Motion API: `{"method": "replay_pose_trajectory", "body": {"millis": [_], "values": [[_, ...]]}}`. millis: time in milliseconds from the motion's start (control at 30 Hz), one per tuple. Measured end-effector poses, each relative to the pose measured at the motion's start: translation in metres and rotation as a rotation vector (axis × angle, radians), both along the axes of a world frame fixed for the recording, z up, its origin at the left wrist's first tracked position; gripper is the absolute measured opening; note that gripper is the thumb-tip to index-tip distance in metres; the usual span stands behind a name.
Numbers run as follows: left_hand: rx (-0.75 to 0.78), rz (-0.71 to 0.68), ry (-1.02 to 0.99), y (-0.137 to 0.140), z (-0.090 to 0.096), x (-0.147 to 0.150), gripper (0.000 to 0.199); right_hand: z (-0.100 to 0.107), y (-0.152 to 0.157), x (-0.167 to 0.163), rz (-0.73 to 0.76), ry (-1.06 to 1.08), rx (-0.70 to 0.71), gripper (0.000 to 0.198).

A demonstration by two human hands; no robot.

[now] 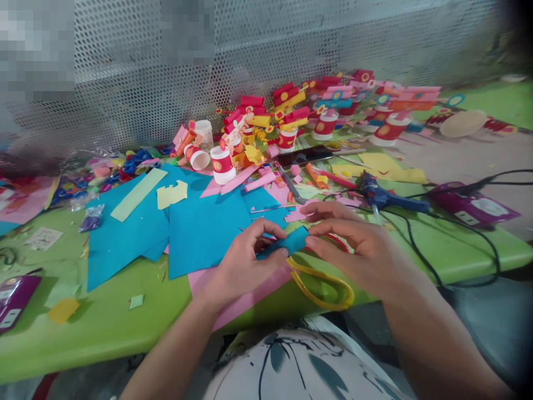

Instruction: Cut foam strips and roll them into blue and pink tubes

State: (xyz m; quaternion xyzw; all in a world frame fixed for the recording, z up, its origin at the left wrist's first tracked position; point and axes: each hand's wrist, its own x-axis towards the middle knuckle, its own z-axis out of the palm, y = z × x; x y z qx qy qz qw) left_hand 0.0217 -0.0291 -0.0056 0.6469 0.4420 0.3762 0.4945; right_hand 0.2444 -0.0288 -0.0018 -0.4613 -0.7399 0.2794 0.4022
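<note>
A small roll of blue paper [295, 241] is held between my two hands above the table's front edge. My left hand [254, 253] is closed round its left end, thumb along the near side. At the right end, the fingertips of my right hand [345, 236] pinch the paper's edge. Just below lie scissors [322, 289] with one yellow and one red handle loop; their blades are hidden by my hands and the roll. Blue sheets [204, 239] lie to the left, over a pink sheet [250, 300].
A blue glue gun [387, 197] with black cables lies to the right beside a purple box [472, 204]. Paper models on red-and-white cups [224, 166] stand along the perforated metal panel [250, 50]. Paper scraps and a dark phone-like slab [306, 156] lie before them on the green table [125, 333].
</note>
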Motion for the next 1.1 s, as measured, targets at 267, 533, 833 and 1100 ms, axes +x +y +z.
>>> {"method": "replay_pose_trajectory", "body": {"millis": [267,533,833,1100], "values": [[-0.025,-0.031,0.000,0.000,0.000,0.000,0.013,0.000,0.008,-0.001,0.050,0.025,-0.135,0.022],[0.101,0.017,0.106,-0.001,0.001,0.002,0.013,0.007,0.006,-0.012,0.077,-0.031,-0.151,0.026],[0.158,0.004,0.160,-0.002,-0.004,0.002,0.012,0.005,0.009,-0.009,0.094,-0.137,-0.095,0.018],[0.137,-0.031,0.155,-0.003,-0.002,0.003,0.012,0.005,0.010,-0.008,0.120,-0.087,-0.145,0.021]]}}
